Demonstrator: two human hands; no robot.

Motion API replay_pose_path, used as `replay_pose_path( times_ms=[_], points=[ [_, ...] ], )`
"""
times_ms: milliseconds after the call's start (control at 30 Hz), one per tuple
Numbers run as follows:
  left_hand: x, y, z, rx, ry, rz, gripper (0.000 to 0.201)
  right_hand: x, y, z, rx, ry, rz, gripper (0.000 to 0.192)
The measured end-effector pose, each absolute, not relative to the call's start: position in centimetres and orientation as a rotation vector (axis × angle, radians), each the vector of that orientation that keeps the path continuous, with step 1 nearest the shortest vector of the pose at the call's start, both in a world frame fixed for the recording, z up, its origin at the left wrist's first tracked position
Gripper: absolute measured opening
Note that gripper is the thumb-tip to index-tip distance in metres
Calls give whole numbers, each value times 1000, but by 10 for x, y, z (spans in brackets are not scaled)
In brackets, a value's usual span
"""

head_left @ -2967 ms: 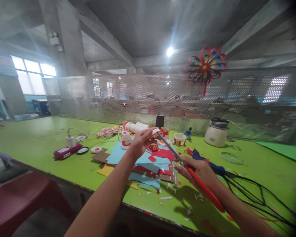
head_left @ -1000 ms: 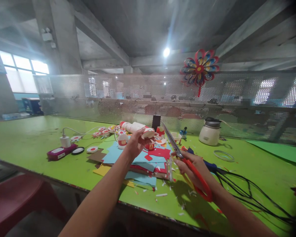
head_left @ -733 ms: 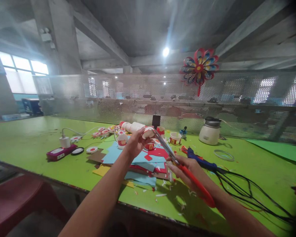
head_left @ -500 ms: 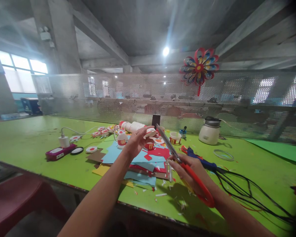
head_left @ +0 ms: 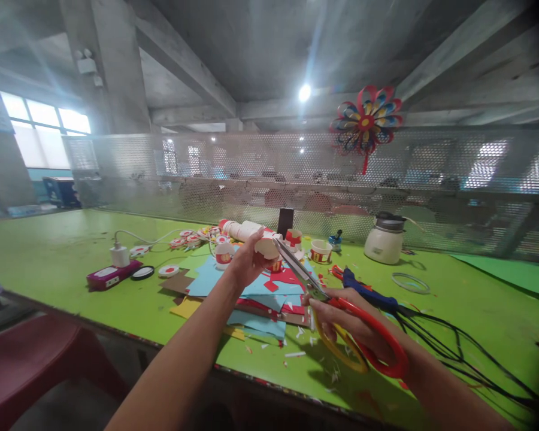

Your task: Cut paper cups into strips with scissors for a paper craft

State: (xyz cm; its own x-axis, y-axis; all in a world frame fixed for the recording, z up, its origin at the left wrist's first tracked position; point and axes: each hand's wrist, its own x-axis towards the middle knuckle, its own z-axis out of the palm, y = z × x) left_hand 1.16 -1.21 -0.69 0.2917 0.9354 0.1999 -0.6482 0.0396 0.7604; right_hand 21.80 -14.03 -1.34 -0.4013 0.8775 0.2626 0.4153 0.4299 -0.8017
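Observation:
My left hand [head_left: 247, 262] holds up a small white paper cup [head_left: 268, 246] with red print, above a heap of coloured paper sheets [head_left: 256, 293]. My right hand [head_left: 354, 326] grips red-handled scissors [head_left: 341, 311]; their handles are spread and the blades reach up to the cup's rim. Small white paper snippets [head_left: 305, 347] lie on the green table [head_left: 63, 263] under my hands.
Behind the paper stand more paper cups [head_left: 320, 251], a stacked roll of cups [head_left: 242, 230] and a white kettle [head_left: 384, 245]. A blue glue gun [head_left: 368, 293] with black cables lies right. A power strip [head_left: 108, 276] sits left. A paper pinwheel [head_left: 366, 123] hangs on the mesh screen.
The scissors have snipped repeatedly at the cup's rim, handles closing and spreading. My left hand has turned the cup slightly. The handles are now spread wider than half a second ago.

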Motion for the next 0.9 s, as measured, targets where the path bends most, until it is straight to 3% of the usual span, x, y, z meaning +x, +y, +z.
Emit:
replay_pose_path(
  times_ms=[167, 333, 900],
  points=[
    [9, -9, -9, 850, 452, 1289, 26, 221, -135, -23, -982, -1737, 1392, 39],
    [8, -7, -12, 828, 466, 1297, 24, 223, -128, -31, -895, -1576, 1604, 44],
    [10, -10, -11, 778, 487, 1262, 16, 221, -130, -27, -955, -1650, 1436, 43]
  ],
)
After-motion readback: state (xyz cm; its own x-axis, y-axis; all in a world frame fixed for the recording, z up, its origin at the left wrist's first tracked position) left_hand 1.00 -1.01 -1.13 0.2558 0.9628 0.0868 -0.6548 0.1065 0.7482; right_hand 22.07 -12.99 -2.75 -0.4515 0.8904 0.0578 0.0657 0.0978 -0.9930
